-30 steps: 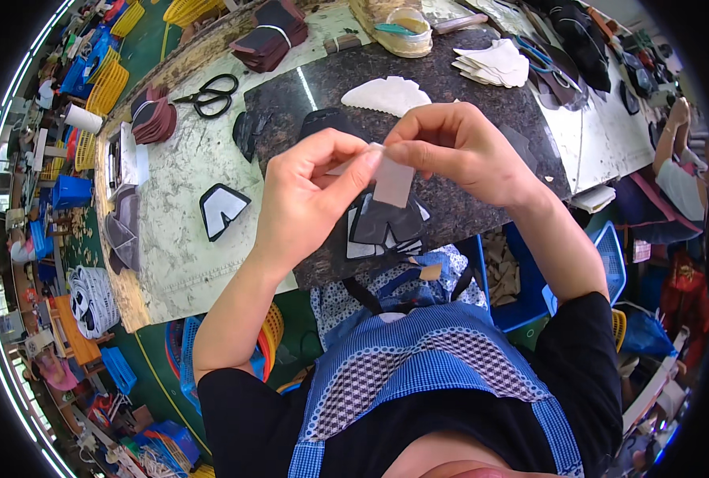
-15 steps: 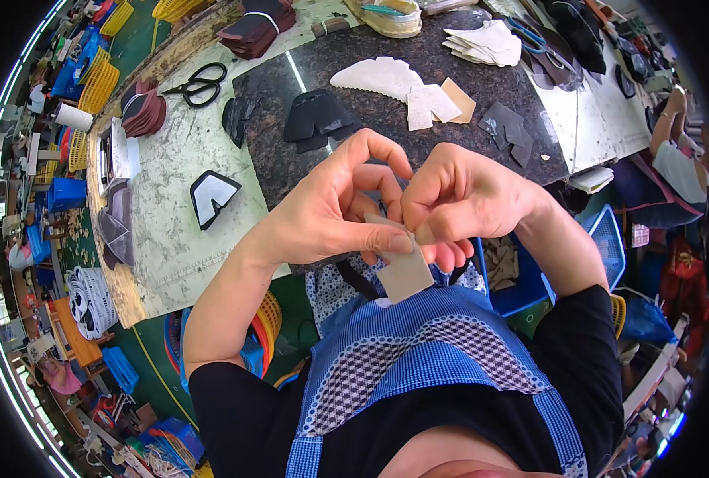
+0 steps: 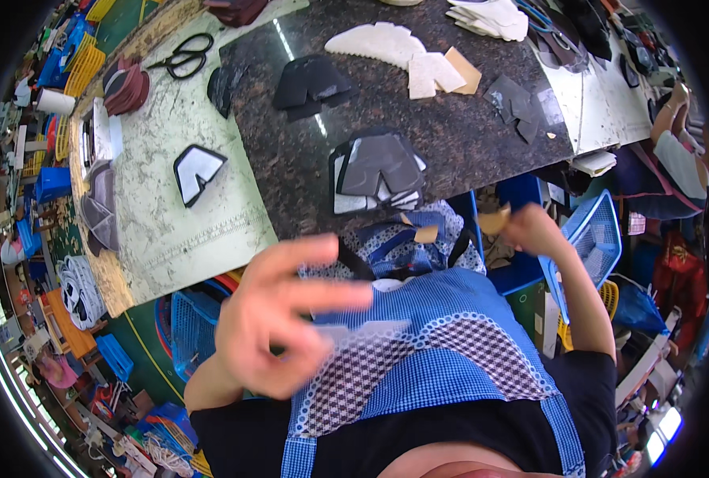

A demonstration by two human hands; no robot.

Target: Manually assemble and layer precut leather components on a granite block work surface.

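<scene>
Hands are far apart in the head view. Left hand (image 3: 278,323) is blurry and close to the camera, over the blue checked apron (image 3: 442,350); its thumb and one finger pinch a thin pale strip (image 3: 362,329), and the other fingers stick out. Right hand (image 3: 534,229) is low beside the blue basket (image 3: 597,243), fingers closed on a small tan paper piece (image 3: 494,221). Grey cut pieces (image 3: 378,171) lie stacked on the dark stone slab (image 3: 466,135). Scissors (image 3: 183,54) lie far away on the pale table (image 3: 163,215).
</scene>
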